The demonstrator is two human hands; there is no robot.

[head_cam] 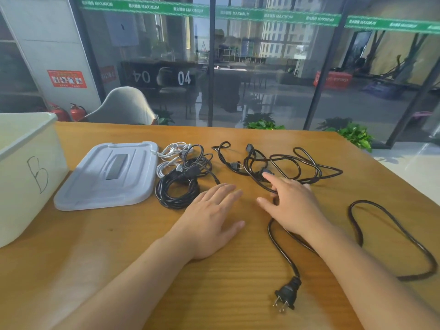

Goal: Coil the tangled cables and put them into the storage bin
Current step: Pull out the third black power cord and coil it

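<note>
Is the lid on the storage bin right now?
No, the lid lies flat on the table beside the storage bin, whose top is open.

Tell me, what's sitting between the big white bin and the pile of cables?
The bin's grey lid lies flat on the table, between the white storage bin and the bundled black and white cables, seen in the head view.

A grey chair [123,107], two red fire extinguishers [77,112] and green plants [356,134] stand beyond the wooden table [142,246].
</note>
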